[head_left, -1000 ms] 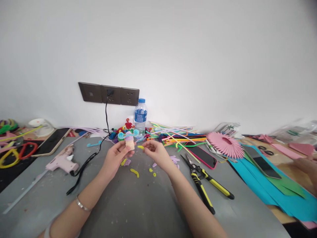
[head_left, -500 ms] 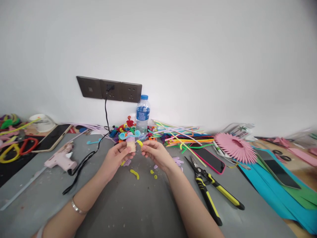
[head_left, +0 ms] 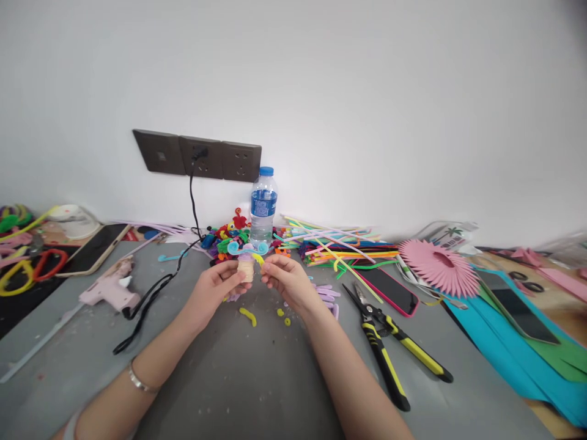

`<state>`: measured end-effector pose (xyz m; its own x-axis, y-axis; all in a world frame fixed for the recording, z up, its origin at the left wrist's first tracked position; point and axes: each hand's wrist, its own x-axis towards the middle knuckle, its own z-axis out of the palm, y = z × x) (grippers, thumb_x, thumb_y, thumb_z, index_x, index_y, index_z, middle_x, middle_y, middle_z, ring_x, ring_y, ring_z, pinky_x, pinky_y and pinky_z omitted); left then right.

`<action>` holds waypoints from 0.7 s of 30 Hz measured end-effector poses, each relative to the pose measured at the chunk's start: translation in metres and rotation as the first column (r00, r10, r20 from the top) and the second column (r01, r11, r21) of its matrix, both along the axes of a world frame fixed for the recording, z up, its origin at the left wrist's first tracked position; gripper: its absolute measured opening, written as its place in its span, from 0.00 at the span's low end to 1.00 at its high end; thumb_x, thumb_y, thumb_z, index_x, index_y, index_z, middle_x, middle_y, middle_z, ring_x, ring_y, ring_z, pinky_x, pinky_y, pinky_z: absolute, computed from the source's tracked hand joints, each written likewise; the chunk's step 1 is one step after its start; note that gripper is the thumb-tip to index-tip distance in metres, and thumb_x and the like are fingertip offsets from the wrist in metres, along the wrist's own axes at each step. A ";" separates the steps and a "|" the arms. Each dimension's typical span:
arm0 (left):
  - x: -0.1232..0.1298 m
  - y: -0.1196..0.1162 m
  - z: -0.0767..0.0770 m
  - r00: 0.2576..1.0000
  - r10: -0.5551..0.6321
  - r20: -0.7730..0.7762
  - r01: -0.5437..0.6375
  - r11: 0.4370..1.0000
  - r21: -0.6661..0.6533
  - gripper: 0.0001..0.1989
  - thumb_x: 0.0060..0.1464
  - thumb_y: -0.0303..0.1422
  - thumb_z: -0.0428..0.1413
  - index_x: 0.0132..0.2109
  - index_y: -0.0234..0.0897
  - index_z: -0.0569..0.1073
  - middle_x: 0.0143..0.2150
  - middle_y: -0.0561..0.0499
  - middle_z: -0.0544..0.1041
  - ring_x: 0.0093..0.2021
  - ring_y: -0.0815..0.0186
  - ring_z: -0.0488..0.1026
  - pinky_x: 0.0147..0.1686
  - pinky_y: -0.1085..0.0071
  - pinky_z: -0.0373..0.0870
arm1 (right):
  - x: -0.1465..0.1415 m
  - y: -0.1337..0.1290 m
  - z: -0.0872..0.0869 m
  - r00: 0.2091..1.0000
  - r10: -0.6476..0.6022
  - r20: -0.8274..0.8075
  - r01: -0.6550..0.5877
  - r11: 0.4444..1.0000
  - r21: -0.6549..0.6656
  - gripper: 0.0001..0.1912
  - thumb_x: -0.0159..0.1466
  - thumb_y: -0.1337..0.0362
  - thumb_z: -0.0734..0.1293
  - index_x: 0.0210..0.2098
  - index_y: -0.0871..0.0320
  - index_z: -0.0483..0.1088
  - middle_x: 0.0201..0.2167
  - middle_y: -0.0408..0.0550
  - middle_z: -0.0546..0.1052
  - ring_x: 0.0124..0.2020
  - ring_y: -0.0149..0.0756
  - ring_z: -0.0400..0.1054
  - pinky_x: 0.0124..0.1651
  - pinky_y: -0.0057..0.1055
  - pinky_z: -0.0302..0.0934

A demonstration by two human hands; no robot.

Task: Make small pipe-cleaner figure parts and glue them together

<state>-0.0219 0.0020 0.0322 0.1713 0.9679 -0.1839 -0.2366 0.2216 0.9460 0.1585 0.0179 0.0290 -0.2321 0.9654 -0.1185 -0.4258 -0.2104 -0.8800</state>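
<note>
My left hand [head_left: 224, 286] is closed around a small cream and lilac figure [head_left: 246, 269] with blue curled pipe-cleaner pieces on top. Between the thumb and fingers of my right hand [head_left: 287, 282] is a short yellow pipe-cleaner piece [head_left: 259, 260], its tip close beside the figure; I cannot tell whether they touch. On the grey mat below lie a bent yellow piece [head_left: 248, 316] and small yellow curls [head_left: 287, 321]. Lilac pieces [head_left: 326, 294] lie partly behind my right hand.
Shears [head_left: 380, 330] lie at right, close to a pink-edged phone [head_left: 392, 290]. Behind my hands stand a water bottle [head_left: 263, 205] and a pile of pipe cleaners [head_left: 348, 247]. A pink glue gun [head_left: 110, 290] with a black cord [head_left: 151, 299] lies at left. A pink pleated paper ring [head_left: 439, 269] is far right.
The figure has moved slightly right and its blue top now sits closer to the yellow piece. The view has shifted a little. Both hands keep their hold.
</note>
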 end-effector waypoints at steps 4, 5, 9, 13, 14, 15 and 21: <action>0.001 0.000 0.000 1.000 -0.002 -0.013 0.002 1.000 0.010 0.21 0.41 0.41 0.69 0.42 0.34 0.79 0.35 0.47 0.82 0.33 0.63 0.79 0.34 0.71 0.75 | -0.001 0.000 -0.002 1.000 -0.016 0.006 0.016 1.000 0.000 0.14 0.46 0.58 0.79 0.25 0.59 0.75 0.21 0.39 0.74 0.21 0.23 0.66 0.25 0.21 0.58; 0.001 0.000 0.000 1.000 -0.002 -0.016 0.002 1.000 0.010 0.22 0.41 0.41 0.69 0.42 0.34 0.79 0.35 0.47 0.82 0.33 0.63 0.79 0.34 0.71 0.75 | -0.002 0.000 -0.002 1.000 -0.016 0.007 0.016 1.000 0.001 0.14 0.46 0.58 0.79 0.25 0.59 0.75 0.21 0.39 0.74 0.21 0.23 0.66 0.25 0.21 0.58; 0.002 -0.001 0.001 1.000 -0.005 -0.017 0.005 1.000 0.007 0.22 0.40 0.40 0.70 0.42 0.33 0.79 0.36 0.46 0.82 0.33 0.64 0.78 0.34 0.71 0.75 | -0.002 -0.001 0.000 0.999 -0.026 0.028 0.026 1.000 0.004 0.16 0.45 0.56 0.79 0.25 0.59 0.75 0.20 0.40 0.74 0.22 0.24 0.66 0.24 0.21 0.58; 0.002 -0.002 0.002 1.000 -0.005 -0.025 0.005 1.000 0.008 0.23 0.39 0.40 0.70 0.43 0.33 0.79 0.35 0.46 0.82 0.32 0.64 0.78 0.33 0.71 0.75 | -0.003 -0.001 0.001 0.998 -0.042 0.043 0.042 0.999 0.002 0.16 0.44 0.55 0.79 0.24 0.59 0.74 0.20 0.40 0.73 0.22 0.25 0.66 0.25 0.22 0.57; 0.002 -0.002 0.002 1.000 -0.005 -0.029 0.006 1.000 0.010 0.24 0.39 0.41 0.70 0.43 0.33 0.79 0.35 0.46 0.82 0.32 0.63 0.78 0.33 0.71 0.75 | -0.003 -0.001 0.001 0.998 -0.045 0.049 0.045 0.999 0.005 0.16 0.44 0.55 0.79 0.25 0.59 0.74 0.19 0.40 0.73 0.22 0.25 0.65 0.25 0.22 0.57; 0.002 -0.002 0.002 0.999 -0.005 -0.033 0.005 1.000 0.012 0.24 0.39 0.41 0.70 0.43 0.33 0.79 0.35 0.45 0.82 0.32 0.63 0.78 0.33 0.71 0.75 | -0.003 -0.001 0.001 0.997 -0.047 0.058 0.047 0.999 0.007 0.16 0.45 0.55 0.79 0.25 0.59 0.74 0.19 0.40 0.73 0.22 0.25 0.65 0.25 0.22 0.56; 0.002 -0.002 0.000 0.999 -0.017 -0.047 0.019 0.999 0.042 0.24 0.40 0.41 0.70 0.43 0.33 0.79 0.38 0.45 0.82 0.34 0.63 0.79 0.35 0.70 0.76 | -0.002 -0.002 0.001 0.993 -0.056 0.102 0.053 0.998 0.030 0.15 0.46 0.56 0.77 0.25 0.58 0.73 0.19 0.40 0.72 0.22 0.26 0.64 0.25 0.23 0.54</action>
